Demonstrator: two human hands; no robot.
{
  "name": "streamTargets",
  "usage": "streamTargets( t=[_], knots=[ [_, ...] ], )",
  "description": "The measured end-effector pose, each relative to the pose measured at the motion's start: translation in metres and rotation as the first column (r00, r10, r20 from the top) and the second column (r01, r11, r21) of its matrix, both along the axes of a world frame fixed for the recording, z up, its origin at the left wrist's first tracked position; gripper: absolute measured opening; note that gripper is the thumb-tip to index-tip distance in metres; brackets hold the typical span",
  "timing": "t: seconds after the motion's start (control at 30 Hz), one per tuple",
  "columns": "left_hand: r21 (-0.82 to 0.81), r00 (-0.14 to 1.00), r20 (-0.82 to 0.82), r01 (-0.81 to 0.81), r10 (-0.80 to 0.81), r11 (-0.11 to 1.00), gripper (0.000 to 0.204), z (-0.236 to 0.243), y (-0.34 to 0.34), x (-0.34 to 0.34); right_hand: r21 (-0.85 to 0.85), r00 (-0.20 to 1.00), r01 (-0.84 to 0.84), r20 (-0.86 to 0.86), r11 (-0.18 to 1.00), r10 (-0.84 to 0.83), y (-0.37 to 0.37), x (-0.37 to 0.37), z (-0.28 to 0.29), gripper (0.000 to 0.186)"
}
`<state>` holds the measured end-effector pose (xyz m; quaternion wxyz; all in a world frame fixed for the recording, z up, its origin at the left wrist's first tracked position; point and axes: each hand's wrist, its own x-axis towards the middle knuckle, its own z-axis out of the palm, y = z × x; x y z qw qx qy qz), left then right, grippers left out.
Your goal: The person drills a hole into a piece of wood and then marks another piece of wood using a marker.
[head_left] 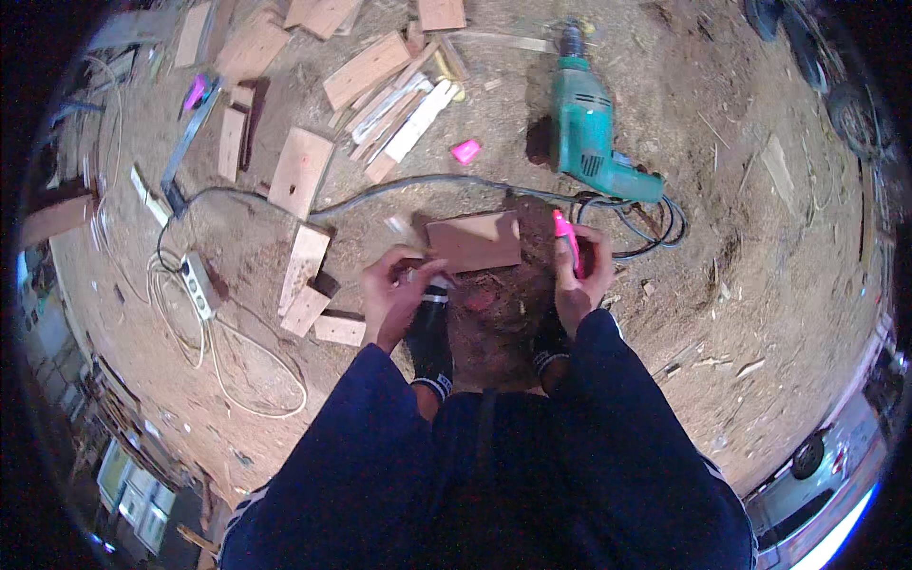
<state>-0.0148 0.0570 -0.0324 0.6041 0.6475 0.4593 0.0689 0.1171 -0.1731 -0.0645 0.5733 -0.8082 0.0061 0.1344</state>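
My right hand (587,275) is closed around a bright pink marker (564,233), which stands up past the fingers and thumb. My left hand (391,293) has its fingers curled together; whatever they hold, if anything, is too small to make out. Between the hands a flat rectangular wooden board (480,249) lies just beyond my feet, tilted slightly. A small blurred white thing (400,228) shows just above my left hand. Farther off on the ground lies a small pink piece (465,151).
A green power drill (587,123) lies beyond my right hand, its black cable (408,180) running left. At left are a white power strip (199,285), a coiled pale cord (256,410) and several wooden blocks (302,173). More cut boards (366,71) are scattered at the far side.
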Motion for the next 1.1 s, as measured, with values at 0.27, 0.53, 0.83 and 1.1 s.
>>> streamTargets(
  t=[0.27,0.53,0.83,1.1],
  knots=[
    [0.341,0.870,-0.200,0.493,-0.451,0.800,0.031,-0.024,-0.007,-0.002,-0.106,0.990,-0.140,0.014,0.984,0.142,-0.004,-0.005,0.004,0.030],
    [0.520,0.824,-0.281,0.561,-0.492,0.643,0.035,-0.028,-0.017,0.003,-0.126,0.975,-0.224,-0.037,0.966,0.221,-0.009,-0.007,-0.002,0.022],
    [0.648,0.657,-0.296,0.671,-0.693,0.359,0.055,-0.021,0.014,0.007,-0.051,0.975,-0.223,-0.032,0.974,0.221,0.001,-0.004,0.001,0.023],
    [0.617,0.660,-0.337,0.693,-0.672,0.372,0.062,-0.019,0.008,0.006,-0.017,0.935,-0.342,-0.106,0.940,0.338,0.016,-0.006,0.009,0.026]
  ],
)
